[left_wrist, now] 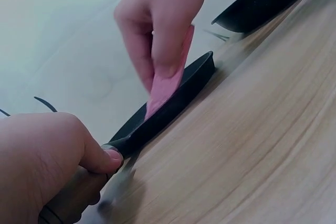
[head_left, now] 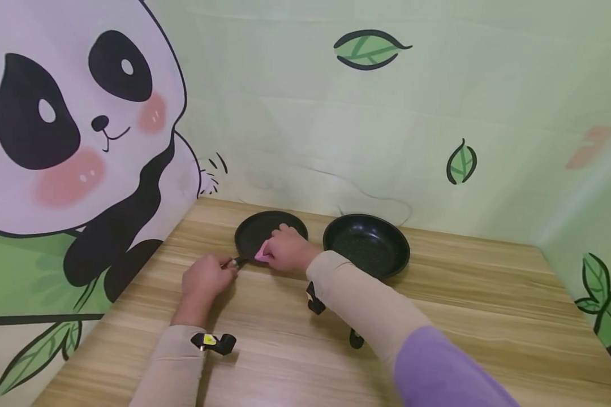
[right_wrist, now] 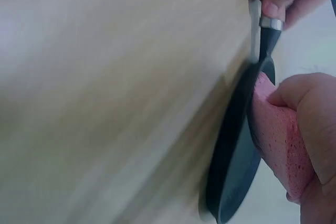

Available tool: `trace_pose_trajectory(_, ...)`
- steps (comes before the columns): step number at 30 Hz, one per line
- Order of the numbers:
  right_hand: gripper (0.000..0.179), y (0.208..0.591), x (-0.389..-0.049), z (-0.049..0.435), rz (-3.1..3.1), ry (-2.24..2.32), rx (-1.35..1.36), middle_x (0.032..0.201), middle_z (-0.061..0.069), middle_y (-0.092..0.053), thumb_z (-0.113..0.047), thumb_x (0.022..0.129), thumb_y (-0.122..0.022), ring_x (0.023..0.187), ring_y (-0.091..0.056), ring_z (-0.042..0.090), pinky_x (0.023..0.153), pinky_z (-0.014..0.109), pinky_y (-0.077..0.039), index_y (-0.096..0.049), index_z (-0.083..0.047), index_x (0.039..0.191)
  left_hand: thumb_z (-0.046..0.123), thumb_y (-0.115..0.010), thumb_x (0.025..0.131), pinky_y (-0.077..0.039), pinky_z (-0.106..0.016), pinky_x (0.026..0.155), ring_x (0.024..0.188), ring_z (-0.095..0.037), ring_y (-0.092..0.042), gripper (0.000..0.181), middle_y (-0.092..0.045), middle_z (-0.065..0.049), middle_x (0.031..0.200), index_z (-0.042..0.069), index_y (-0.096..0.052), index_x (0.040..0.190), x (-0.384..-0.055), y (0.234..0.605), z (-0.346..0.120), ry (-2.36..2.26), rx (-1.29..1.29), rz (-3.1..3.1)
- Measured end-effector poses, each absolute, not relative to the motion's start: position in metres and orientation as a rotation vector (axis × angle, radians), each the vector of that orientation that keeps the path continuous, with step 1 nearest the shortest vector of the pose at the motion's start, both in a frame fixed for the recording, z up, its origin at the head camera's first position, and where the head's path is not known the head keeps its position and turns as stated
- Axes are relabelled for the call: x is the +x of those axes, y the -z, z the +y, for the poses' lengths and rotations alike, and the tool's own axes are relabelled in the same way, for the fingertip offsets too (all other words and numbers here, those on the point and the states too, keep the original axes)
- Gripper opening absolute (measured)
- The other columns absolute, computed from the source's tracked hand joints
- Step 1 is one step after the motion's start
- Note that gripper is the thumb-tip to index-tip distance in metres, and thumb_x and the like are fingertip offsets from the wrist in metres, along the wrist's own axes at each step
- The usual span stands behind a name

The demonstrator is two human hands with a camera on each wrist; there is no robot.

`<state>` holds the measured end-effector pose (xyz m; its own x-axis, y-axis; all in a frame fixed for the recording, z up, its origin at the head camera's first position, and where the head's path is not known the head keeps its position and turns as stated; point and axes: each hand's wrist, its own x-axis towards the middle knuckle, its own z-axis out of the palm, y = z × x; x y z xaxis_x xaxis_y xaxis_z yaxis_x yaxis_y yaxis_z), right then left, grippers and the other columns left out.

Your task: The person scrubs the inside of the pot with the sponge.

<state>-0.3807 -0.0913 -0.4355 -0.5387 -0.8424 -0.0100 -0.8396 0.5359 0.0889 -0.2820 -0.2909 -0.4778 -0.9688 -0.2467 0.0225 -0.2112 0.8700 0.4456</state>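
Apparent wiping step, head view: the right hand pinches a pink sponge between its fingers at seven o'clock in the flat pan, whose eight-o'clock handle the left hand grips; the next stroke presumably calls for steadiness there.

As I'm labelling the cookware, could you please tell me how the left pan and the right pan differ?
The left pan is shallow, while the right pan is visibly deeper. The left hand grips the left pan's handle, while no hand holds the right pan. The right hand holds a pink sponge in the left pan; no sponge shows in the right pan. Both are round and dark.
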Motion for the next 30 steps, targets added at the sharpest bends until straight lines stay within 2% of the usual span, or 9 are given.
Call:
trace_pose_trajectory(4, 0.023, 0.433, -0.384, -0.085, -2.737, 0.157, 1.528, 0.095, -0.008, -0.072, -0.037, 0.100, -0.060, 0.092, -0.053, 0.017, 0.088, 0.034, -0.036, -0.080, -0.027, 0.107, 0.034, -0.063, 0.092, -0.041, -0.041, 0.060, 0.077, -0.026, -0.057, 0.023, -0.068, -0.006, 0.096, 0.022, -0.076, 0.106, -0.282, 0.479, -0.292, 0.659, 0.327, -2.959)
trace_pose_trajectory(7, 0.023, 0.437, -0.386, -0.085, -2.764, 0.084, 1.512, 0.095, -0.009, -0.072, -0.038, 0.101, -0.060, 0.091, -0.052, 0.016, 0.086, 0.035, -0.035, -0.079, -0.028, 0.110, 0.031, -0.061, 0.093, -0.042, -0.041, 0.059, 0.073, -0.025, -0.056, 0.018, -0.066, -0.005, 0.088, 0.019, -0.074, 0.098, -0.282, 0.482, -0.292, 0.587, 0.239, -2.950)
trace_pose_trajectory(12, 0.022, 0.450, -0.386, -0.097, -2.733, -0.029, 1.430, 0.089, -0.009, -0.071, -0.039, 0.100, -0.061, 0.089, -0.052, 0.015, 0.084, 0.035, -0.036, -0.080, -0.027, 0.105, 0.028, -0.059, 0.093, -0.042, -0.042, 0.058, 0.070, -0.026, -0.053, 0.018, -0.060, -0.006, 0.081, 0.015, -0.072, 0.093, -0.282, 0.484, -0.291, 0.508, 0.162, -2.936)
trace_pose_trajectory(14, 0.024, 0.456, -0.385, -0.104, -2.727, -0.075, 1.367, 0.088, -0.007, -0.070, -0.040, 0.100, -0.061, 0.089, -0.052, 0.016, 0.083, 0.035, -0.037, -0.080, -0.027, 0.104, 0.029, -0.059, 0.093, -0.042, -0.042, 0.058, 0.070, -0.026, -0.053, 0.020, -0.058, -0.006, 0.081, 0.014, -0.072, 0.095, -0.283, 0.485, -0.290, 0.495, 0.154, -2.936)
trace_pose_trajectory(22, 0.031, 0.460, -0.378, -0.121, -2.780, -0.176, 1.127, 0.105, -0.004, -0.074, -0.049, 0.102, -0.054, 0.097, -0.055, 0.023, 0.085, 0.041, -0.043, -0.079, -0.033, 0.110, 0.030, -0.060, 0.093, -0.047, -0.046, 0.065, 0.077, -0.027, -0.056, 0.029, -0.062, -0.008, 0.093, 0.013, -0.075, 0.111, -0.286, 0.485, -0.285, 0.529, 0.178, -2.944)
trace_pose_trajectory(28, 0.026, 0.454, -0.375, -0.115, -2.779, -0.050, 1.234, 0.099, 0.003, -0.067, -0.041, 0.101, -0.057, 0.096, -0.050, 0.023, 0.085, 0.038, -0.042, -0.079, -0.025, 0.101, 0.034, -0.063, 0.093, -0.040, -0.040, 0.061, 0.076, -0.026, -0.056, 0.021, -0.064, -0.005, 0.092, 0.019, -0.075, 0.102, -0.286, 0.481, -0.286, 0.639, 0.311, -2.975)
trace_pose_trajectory(30, 0.024, 0.449, -0.375, -0.112, -2.757, 0.042, 1.301, 0.103, 0.003, -0.066, -0.036, 0.100, -0.058, 0.097, -0.049, 0.023, 0.086, 0.037, -0.041, -0.079, -0.024, 0.104, 0.034, -0.063, 0.093, -0.038, -0.039, 0.059, 0.076, -0.026, -0.055, 0.019, -0.065, -0.005, 0.091, 0.021, -0.074, 0.101, -0.284, 0.480, -0.289, 0.653, 0.332, -2.980)
